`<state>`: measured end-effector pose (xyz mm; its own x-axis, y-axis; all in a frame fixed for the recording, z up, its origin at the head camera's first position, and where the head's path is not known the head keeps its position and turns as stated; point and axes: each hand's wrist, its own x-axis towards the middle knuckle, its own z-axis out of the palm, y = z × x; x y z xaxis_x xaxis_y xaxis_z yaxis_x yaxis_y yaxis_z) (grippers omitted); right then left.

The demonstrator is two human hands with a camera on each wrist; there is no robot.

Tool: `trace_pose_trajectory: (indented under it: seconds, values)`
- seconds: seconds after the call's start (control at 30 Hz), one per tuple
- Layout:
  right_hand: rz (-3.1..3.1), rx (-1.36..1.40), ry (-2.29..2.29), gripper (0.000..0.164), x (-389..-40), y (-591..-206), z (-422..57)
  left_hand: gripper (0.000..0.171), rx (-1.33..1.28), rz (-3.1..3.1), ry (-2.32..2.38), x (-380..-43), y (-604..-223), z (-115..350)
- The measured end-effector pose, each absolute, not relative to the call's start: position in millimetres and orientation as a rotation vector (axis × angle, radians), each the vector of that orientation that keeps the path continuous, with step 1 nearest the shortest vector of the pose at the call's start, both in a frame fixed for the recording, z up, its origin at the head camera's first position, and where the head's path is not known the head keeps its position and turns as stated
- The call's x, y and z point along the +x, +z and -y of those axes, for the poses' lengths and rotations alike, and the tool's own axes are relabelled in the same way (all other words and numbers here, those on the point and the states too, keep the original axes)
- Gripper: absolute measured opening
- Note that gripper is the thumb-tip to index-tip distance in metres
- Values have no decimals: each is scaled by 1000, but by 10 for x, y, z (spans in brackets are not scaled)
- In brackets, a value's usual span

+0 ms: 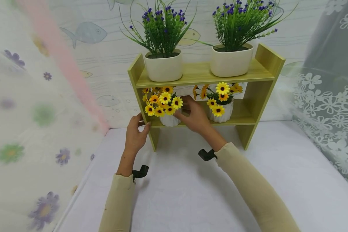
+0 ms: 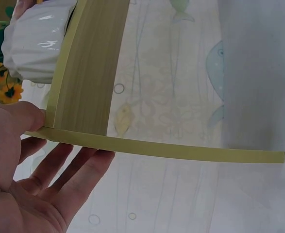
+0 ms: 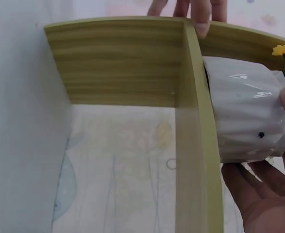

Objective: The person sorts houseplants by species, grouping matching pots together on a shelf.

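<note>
My left hand [image 1: 134, 137] holds the left side panel of a light wooden shelf [image 1: 256, 104]. In the left wrist view its thumb lies on the inner side at the shelf board's corner, the fingers on the panel's outer face. On the lower board, at the left, sits a white ridged pot [image 3: 246, 109] of yellow flowers [image 1: 163, 101]. My right hand [image 1: 196, 117] grips this pot from its right side, thumb on the front and fingers around the far side. The pot's base is right at the board's surface.
A second white pot [image 1: 222, 112] with yellow flowers stands at the right on the lower board. Two cream oval planters, left [image 1: 163, 69] and right [image 1: 232, 62], with purple flowers stand on top. A white cloth [image 1: 177, 193] covers the table; patterned curtains hang around it.
</note>
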<state>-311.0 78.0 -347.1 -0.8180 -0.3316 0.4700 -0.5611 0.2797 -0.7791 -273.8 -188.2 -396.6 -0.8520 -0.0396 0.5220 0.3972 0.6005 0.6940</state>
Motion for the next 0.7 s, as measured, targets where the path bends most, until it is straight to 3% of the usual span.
trace_pose_trajectory:
  seconds: [0.43,0.7]
  values:
    - [2233,940,1560,60,-2751,-3685,-1024,51,-286,2329,-1179,-2724,-3967,1887]
    - [2210,928,1483,44,-2414,-3874,-1362,50,-294,2320,-1162,-2737,-3978,1888]
